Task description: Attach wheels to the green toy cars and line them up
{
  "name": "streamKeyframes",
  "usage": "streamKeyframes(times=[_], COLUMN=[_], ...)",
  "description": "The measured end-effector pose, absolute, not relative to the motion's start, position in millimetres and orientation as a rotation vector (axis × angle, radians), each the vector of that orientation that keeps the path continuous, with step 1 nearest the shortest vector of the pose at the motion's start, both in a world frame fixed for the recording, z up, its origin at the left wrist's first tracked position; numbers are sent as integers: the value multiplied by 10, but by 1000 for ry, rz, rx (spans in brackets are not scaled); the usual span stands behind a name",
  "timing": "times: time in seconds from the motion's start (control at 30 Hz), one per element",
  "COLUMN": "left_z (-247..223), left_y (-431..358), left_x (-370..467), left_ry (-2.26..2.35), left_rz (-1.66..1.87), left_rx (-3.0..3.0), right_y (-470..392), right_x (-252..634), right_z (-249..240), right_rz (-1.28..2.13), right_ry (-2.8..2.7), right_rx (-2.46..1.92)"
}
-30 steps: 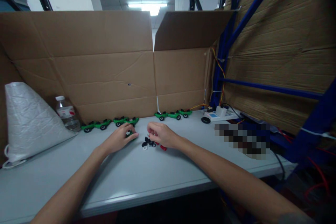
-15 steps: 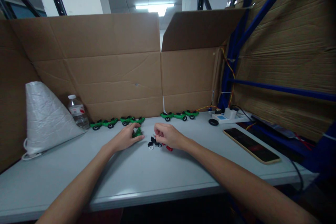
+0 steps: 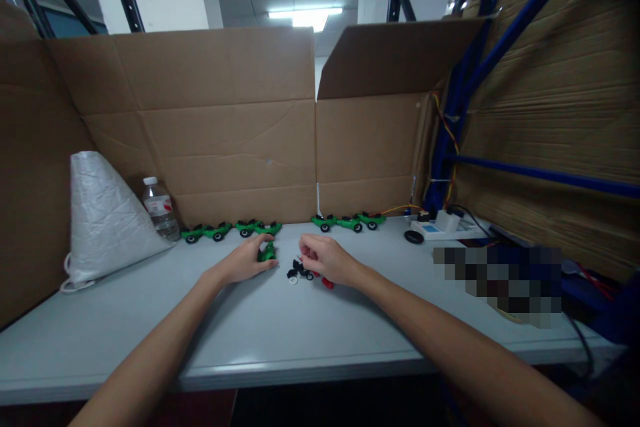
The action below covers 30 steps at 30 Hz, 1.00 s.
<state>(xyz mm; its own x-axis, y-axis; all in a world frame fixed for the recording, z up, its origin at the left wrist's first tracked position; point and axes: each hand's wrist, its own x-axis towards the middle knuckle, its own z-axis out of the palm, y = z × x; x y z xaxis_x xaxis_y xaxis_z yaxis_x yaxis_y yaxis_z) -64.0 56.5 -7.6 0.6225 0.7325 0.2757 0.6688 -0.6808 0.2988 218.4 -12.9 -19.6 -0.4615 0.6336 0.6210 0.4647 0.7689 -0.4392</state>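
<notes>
My left hand (image 3: pixel 245 259) curls its thumb and fingers around a green toy car body (image 3: pixel 268 251) on the white table. To its right, my right hand (image 3: pixel 325 257) is closed in a pinch above a small group of parts; what lies between its fingertips is too small to make out. Below those fingertips are small black parts (image 3: pixel 296 269), a white ring (image 3: pixel 293 281) and a red piece (image 3: pixel 327 283). The right hand partly hides this group.
Green toy cars stand along the cardboard wall (image 3: pixel 240 167), some at left (image 3: pixel 206 233) and some at right (image 3: pixel 349 222). A silvery bag (image 3: pixel 107 227) and a water bottle (image 3: pixel 161 210) are at left. A power strip (image 3: pixel 453 227) and a blurred-out patch are at right.
The whole view has shifted slightly, so everything sits a little further right. Both hands keep nearly the same pose and place over the table.
</notes>
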Motion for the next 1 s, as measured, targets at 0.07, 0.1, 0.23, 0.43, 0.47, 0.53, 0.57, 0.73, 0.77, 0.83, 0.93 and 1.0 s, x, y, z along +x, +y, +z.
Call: streamKeyframes(times=[0.07,0.1,0.23,0.43,0.47,0.53,0.57,0.73,0.77,0.83,0.93,1.0], left_z=[-77,-78,-89,-48,-32,2,18,50,47,33,4,-16], left_y=[566,568,568,488,471,446,438,441,445,457,490,527], left_x=[-642,-641,-628,-596,-590,-578,-573,-565,-566,-570,-579,-587], left_ry=[1164,1162,1139,1087,1093,1115,1122,1130,1130,1124,1102,1099], left_rz=[547,542,584,650,654,666,662,670,669,664,661,652], left_rx=[2684,2687,2711,2777,2782,2777,2771,2750,2748,2744,2745,2745], right_y=[-114,-108,-112,-123,-109,-76,-62,-61,-68,-77,-71,-65], right_x=[2191,2193,2190,2213,2224,2244,2251,2246,2243,2244,2260,2272], right_z=[-206,-213,-222,-189,-195,-215,-228,-247,-242,-228,-215,-206], right_rz=[255,255,331,395,369,340,330,207,185,152,104,82], right_ry=[-2136,-2134,-2112,-2202,-2229,-2277,-2295,-2346,-2351,-2364,-2388,-2389], right_rx=[-824,-830,-873,-845,-847,-866,-876,-865,-864,-877,-918,-930])
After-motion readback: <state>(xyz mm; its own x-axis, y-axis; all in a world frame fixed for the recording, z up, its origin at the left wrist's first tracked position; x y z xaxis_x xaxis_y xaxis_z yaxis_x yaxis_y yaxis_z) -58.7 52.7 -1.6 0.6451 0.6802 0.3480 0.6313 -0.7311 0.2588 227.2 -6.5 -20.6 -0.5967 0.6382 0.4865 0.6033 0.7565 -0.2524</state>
